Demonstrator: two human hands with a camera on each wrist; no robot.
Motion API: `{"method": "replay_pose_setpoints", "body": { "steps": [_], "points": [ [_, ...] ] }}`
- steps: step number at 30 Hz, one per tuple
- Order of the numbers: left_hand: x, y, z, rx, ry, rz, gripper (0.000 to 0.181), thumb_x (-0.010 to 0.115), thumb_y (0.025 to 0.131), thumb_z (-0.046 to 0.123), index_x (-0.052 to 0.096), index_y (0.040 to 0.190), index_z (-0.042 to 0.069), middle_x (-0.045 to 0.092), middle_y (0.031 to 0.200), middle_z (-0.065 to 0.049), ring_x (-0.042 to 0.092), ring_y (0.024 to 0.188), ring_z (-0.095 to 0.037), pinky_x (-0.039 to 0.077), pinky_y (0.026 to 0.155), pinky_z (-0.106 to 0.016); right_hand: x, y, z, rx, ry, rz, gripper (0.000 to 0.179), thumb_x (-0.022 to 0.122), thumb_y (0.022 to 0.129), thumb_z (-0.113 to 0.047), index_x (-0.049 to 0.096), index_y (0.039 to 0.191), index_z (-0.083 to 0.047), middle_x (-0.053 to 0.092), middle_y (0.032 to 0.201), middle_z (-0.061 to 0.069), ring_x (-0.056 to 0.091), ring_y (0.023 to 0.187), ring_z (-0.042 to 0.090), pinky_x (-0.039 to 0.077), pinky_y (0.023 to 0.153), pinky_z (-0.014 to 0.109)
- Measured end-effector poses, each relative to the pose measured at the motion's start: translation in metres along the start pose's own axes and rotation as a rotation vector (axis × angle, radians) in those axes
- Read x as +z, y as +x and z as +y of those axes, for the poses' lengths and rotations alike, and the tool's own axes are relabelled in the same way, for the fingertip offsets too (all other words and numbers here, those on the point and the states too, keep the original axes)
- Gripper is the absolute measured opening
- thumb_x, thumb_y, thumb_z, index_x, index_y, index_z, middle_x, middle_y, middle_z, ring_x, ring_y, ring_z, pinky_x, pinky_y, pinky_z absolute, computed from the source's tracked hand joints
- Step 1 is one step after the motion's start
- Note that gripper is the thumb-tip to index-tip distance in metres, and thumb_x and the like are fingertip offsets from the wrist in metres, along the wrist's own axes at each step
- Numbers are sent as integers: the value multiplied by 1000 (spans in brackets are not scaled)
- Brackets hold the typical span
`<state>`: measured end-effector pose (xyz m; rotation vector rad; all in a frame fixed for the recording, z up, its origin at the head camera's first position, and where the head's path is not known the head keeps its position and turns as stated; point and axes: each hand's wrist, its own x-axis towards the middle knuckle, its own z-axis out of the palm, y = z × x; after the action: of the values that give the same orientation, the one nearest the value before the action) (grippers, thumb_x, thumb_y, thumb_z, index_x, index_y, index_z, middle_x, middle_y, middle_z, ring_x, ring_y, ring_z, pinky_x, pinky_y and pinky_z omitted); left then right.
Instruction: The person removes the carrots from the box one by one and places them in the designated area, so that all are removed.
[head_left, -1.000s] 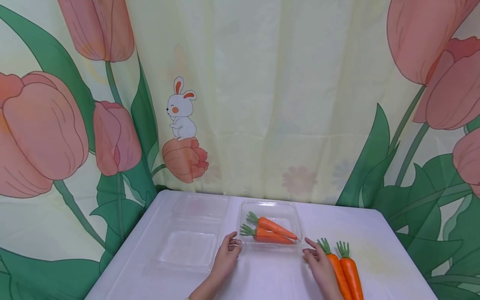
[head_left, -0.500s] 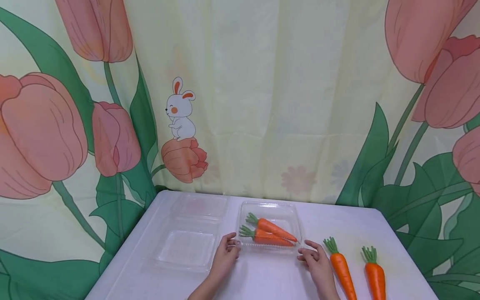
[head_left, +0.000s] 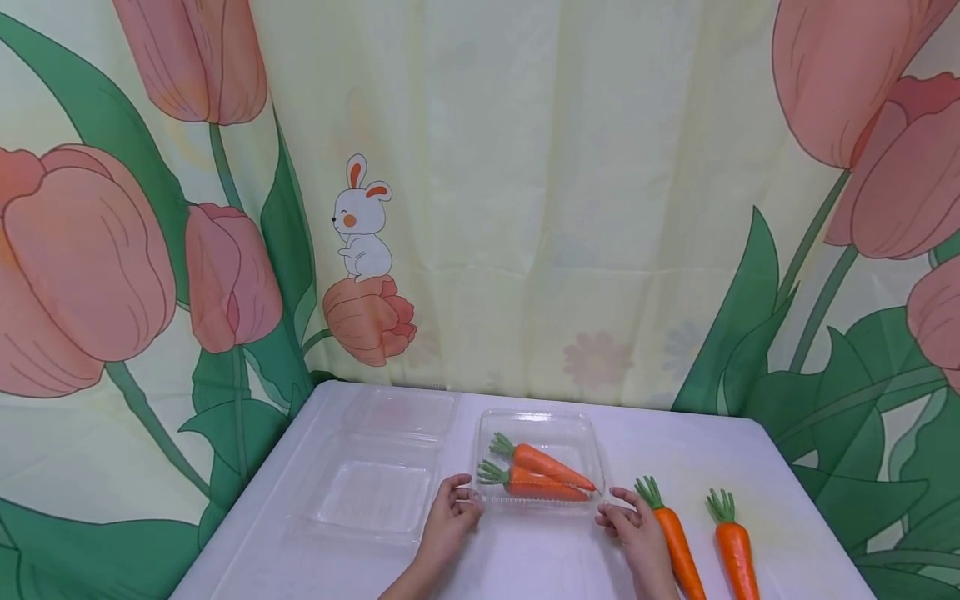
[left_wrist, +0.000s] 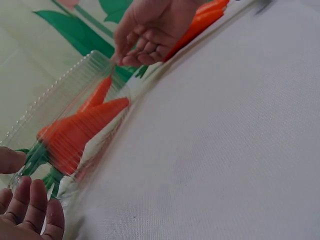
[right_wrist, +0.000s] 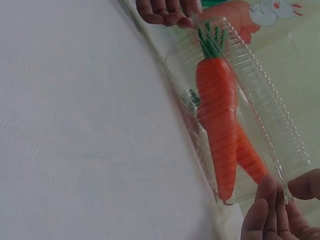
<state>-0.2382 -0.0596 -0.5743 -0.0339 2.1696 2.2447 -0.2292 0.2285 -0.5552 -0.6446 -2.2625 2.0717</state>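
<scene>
Between left grip (head_left: 453, 517), right grip (head_left: 636, 529), clear box (head_left: 576, 440)

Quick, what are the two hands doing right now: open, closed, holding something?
Left hand: closed, pinching the near left corner of the clear container.
Right hand: closed, pinching its near right corner.

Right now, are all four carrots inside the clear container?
No, two carrots lie in the clear container, while the other two lie on the white table to its right.
</scene>
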Motion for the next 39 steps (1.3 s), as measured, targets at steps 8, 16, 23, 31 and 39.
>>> {"method": "replay_pose_setpoints", "body": {
  "steps": [8, 16, 23, 31, 39],
  "points": [
    [-1, -4, 0, -15, -29, 5, 61, 71, 86, -5, 40, 139, -6, 62, 105, -9, 61, 79, -11, 52, 66, -21, -1, -6, -2, 19, 17, -15, 44, 59, 102, -9, 44, 141, 8, 76, 95, 10, 72, 80, 15, 58, 70, 24],
    [0, -5, 3, 2, -68, 33, 61, 71, 85, -6, 41, 138, -8, 61, 100, -7, 60, 75, -8, 53, 65, -20, -2, -10, 0, 41, 33, 4, 51, 65, 103, -18, 47, 140, 11, 77, 94, 10, 75, 84, 21, 61, 73, 26],
    [4, -3, 2, -14, -59, 84, 59, 70, 82, -8, 46, 135, -8, 62, 99, -9, 60, 74, -10, 53, 63, -20, 1, -12, 1, 68, 48, 78, 47, 66, 102, -17, 53, 136, 13, 77, 89, 9, 76, 82, 22, 61, 71, 25],
    [11, -3, 0, -35, -67, 123, 54, 66, 83, -11, 46, 133, -10, 61, 103, -11, 61, 77, -11, 57, 65, -26, 5, -7, 1, 121, 66, 137, 41, 61, 105, -17, 57, 131, 14, 76, 83, 8, 74, 76, 19, 62, 68, 28],
    [14, -4, -3, -24, -117, 140, 47, 65, 85, -14, 46, 128, -12, 60, 103, -11, 61, 78, -11, 59, 70, -26, 6, -4, 2, 114, 58, 138, 39, 59, 105, -17, 58, 129, 14, 74, 82, 6, 70, 74, 18, 60, 66, 25]
  ]
}}
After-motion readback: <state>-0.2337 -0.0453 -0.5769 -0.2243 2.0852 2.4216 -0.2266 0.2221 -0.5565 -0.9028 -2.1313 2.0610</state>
